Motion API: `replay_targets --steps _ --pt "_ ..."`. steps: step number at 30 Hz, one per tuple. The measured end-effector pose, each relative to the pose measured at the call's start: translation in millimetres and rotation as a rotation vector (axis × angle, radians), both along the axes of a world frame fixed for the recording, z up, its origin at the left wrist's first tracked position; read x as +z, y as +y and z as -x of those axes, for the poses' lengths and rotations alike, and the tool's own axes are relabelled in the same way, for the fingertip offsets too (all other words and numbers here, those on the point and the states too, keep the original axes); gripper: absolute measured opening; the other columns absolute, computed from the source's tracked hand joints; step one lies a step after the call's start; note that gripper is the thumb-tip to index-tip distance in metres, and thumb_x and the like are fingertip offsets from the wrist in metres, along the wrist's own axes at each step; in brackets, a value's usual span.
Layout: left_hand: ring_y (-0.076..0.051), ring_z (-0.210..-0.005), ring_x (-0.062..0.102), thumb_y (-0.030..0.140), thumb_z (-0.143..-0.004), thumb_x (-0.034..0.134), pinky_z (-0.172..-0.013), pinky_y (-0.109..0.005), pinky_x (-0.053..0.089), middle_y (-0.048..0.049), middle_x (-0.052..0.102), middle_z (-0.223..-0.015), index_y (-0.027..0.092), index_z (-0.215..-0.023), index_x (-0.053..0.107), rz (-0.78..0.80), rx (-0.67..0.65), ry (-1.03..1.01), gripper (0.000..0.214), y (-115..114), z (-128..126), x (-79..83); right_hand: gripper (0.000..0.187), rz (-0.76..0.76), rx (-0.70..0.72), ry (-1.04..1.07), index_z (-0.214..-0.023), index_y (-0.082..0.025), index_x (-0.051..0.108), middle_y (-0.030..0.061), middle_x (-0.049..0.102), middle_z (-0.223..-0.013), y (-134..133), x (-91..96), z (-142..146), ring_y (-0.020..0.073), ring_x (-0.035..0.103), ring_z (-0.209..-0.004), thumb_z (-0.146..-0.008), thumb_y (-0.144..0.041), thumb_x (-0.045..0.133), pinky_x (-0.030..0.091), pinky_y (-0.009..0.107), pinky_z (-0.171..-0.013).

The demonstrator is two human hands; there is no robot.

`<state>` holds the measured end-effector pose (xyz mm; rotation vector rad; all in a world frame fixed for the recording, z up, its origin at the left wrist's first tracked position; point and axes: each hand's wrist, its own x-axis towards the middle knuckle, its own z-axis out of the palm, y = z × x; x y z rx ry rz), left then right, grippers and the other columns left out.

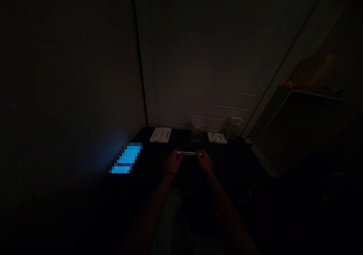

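Your left hand [172,162] and right hand [204,162] each pinch one end of a single white marker [188,153], held level above the dark bench [181,143]. Open bench lies around both hands. Near the far edge by the wall lie a row of about six markers [160,134], two clear containers [196,132] and one flat pack [217,137]; their labels are unreadable. One glowing blue screen [126,158] sits to your left.

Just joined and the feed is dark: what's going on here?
A person holds a white marker level between both hands, left hand at one end and right hand at the other, above a dark table. A row of white markers lies at the back left, and a glowing blue screen lies further left. It is too dark to see cap details.
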<state>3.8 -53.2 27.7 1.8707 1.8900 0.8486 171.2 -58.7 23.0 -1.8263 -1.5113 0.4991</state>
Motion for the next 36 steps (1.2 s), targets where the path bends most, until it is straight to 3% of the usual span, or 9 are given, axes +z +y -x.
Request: replay_targets --steps 15,22,36 --pt "-0.012 -0.076 0.055 0.051 -0.081 0.022 -0.060 -0.021 0.033 -0.0025 0.061 -0.088 0.024 -0.103 0.043 -0.004 -0.004 0.067 0.041 3.2 -0.6 -4.6 0.035 -0.006 0.029 -0.008 -0.095 -0.030 0.054 -0.0057 0.058 -0.091 3.5 -3.1 -2.6 0.0111 0.051 -0.082 -0.083 -0.035 0.021 0.035 0.021 -0.071" --pt "-0.013 -0.074 0.055 0.051 -0.081 0.018 -0.058 -0.022 0.032 -0.0030 0.061 -0.086 0.024 -0.104 0.043 -0.031 -0.002 0.066 0.043 8.3 1.1 -13.3 0.031 -0.023 0.016 -0.004 -0.093 -0.030 0.055 -0.0050 0.058 -0.085 1.5 -2.7 -0.9 0.0119 0.052 -0.078 -0.078 -0.045 0.032 0.035 0.021 -0.069" --pt "-0.010 -0.069 0.054 0.057 -0.075 0.030 -0.054 -0.019 0.030 0.0017 0.059 -0.077 0.025 -0.098 0.047 -0.018 -0.024 -0.003 0.043 5.1 1.8 -8.2 0.035 -0.044 0.027 -0.003 -0.094 -0.030 0.054 -0.0056 0.058 -0.089 4.1 -6.9 -3.1 0.0111 0.051 -0.082 -0.083 -0.039 0.022 0.034 0.021 -0.071"
